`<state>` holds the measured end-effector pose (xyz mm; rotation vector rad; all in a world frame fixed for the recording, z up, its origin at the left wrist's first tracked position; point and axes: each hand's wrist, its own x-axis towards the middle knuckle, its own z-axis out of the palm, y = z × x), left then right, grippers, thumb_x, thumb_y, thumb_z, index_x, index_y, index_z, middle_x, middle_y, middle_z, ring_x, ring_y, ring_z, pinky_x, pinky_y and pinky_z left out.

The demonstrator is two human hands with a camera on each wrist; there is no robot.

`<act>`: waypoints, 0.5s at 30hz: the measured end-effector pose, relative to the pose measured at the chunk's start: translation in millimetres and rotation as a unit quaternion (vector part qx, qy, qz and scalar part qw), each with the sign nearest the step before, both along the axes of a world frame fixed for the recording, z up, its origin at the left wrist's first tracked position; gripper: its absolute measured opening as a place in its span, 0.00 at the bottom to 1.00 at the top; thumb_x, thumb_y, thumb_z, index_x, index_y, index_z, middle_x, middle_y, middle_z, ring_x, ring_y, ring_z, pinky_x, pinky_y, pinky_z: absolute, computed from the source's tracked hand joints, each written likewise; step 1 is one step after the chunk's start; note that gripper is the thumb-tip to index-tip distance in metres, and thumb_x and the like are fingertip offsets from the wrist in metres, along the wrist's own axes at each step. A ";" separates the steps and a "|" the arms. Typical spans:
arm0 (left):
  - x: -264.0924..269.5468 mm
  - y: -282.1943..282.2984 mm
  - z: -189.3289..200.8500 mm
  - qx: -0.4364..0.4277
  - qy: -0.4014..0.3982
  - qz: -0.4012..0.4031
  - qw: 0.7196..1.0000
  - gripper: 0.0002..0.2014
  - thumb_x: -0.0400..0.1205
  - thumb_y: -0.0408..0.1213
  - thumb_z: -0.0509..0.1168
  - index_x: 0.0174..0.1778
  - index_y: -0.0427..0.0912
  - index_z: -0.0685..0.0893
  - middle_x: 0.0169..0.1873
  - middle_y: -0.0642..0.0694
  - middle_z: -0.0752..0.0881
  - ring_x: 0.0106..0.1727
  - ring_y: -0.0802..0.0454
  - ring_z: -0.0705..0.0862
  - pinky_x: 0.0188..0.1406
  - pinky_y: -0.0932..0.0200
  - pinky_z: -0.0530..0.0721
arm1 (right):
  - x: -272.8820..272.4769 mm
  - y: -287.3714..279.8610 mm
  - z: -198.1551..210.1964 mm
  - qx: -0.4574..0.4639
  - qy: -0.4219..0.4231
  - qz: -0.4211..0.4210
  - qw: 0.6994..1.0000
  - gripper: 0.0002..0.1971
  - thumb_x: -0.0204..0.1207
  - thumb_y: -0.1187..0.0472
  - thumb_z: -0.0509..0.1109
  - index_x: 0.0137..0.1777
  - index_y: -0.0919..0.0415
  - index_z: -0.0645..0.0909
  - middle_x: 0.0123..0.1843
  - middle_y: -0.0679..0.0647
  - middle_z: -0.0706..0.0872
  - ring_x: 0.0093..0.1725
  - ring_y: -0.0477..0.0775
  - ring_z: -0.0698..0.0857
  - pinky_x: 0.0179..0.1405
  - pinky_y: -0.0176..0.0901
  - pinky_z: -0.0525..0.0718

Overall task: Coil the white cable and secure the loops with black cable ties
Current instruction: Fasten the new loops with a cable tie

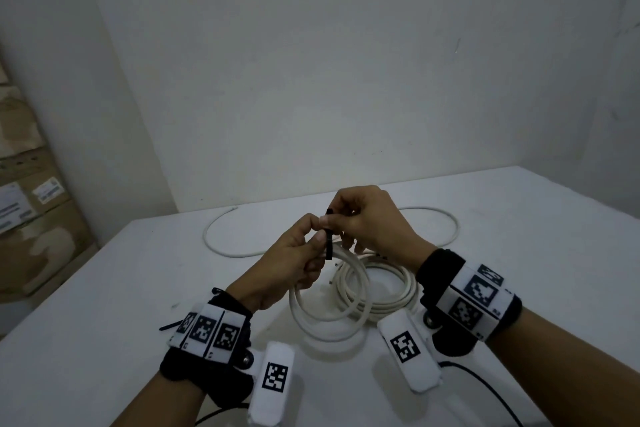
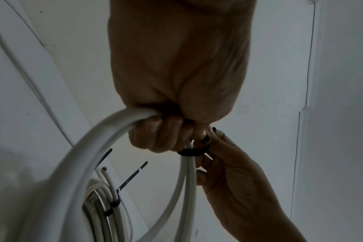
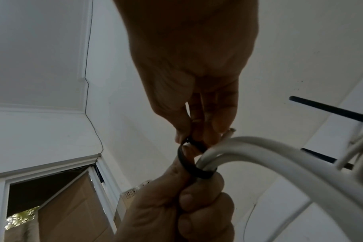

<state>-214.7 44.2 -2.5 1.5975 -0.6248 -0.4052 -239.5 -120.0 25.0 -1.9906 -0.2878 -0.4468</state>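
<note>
The white cable (image 1: 346,302) lies partly coiled on the table, with its upper loops lifted off it. My left hand (image 1: 317,237) grips these lifted loops (image 2: 114,131) in a curled fist. A black cable tie (image 1: 328,244) is wrapped round the loops just beside my left fingers (image 2: 162,135). My right hand (image 1: 341,218) pinches the tie's ends above the bundle. The tie forms a loose ring (image 3: 189,162) round the cable (image 3: 249,152) between my two hands. Two more black ties (image 2: 114,203) sit fastened on the coil, tails sticking out.
A loose length of the same cable (image 1: 221,246) curves across the white table (image 1: 104,305) behind my hands. Cardboard boxes (image 1: 31,218) stand to the left past the table's edge. White walls close the far side and the right.
</note>
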 end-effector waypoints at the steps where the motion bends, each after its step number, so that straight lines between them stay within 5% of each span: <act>1: -0.2 -0.6 -1.2 -0.007 0.006 -0.005 1.000 0.08 0.87 0.42 0.55 0.55 0.41 0.70 0.27 0.50 0.67 0.22 0.59 0.62 0.19 0.67 0.60 | 0.4 -0.2 1.7 -0.003 0.008 0.006 1.000 0.10 0.71 0.61 0.78 0.37 0.66 0.82 0.26 0.50 0.85 0.21 0.48 0.82 0.18 0.40 0.81; 5: -0.8 -0.6 -3.9 -0.034 0.030 -0.002 0.999 0.13 0.80 0.50 0.57 0.51 0.44 0.71 0.27 0.49 0.63 0.22 0.59 0.60 0.18 0.67 0.60 | 5.0 1.9 1.4 -0.038 -0.003 -0.005 0.999 0.09 0.72 0.58 0.78 0.35 0.59 0.82 0.28 0.48 0.85 0.23 0.45 0.82 0.20 0.39 0.81; 9: -2.6 -2.5 -4.3 -0.015 0.010 0.021 1.000 0.13 0.82 0.54 0.56 0.48 0.47 0.72 0.26 0.50 0.60 0.23 0.56 0.55 0.19 0.64 0.56 | 10.9 3.1 -1.8 -0.086 -0.031 -0.044 0.995 0.12 0.71 0.55 0.78 0.30 0.50 0.79 0.23 0.39 0.80 0.26 0.41 0.77 0.33 0.39 0.78; 15: -3.5 -3.2 -4.1 0.009 -0.010 0.045 0.999 0.08 0.87 0.46 0.56 0.49 0.47 0.75 0.31 0.40 0.56 0.24 0.54 0.55 0.22 0.62 0.53 | 13.1 -1.0 -0.3 -0.098 -0.018 -0.027 0.995 0.10 0.71 0.55 0.77 0.31 0.49 0.81 0.25 0.39 0.83 0.29 0.57 0.86 0.33 0.48 0.85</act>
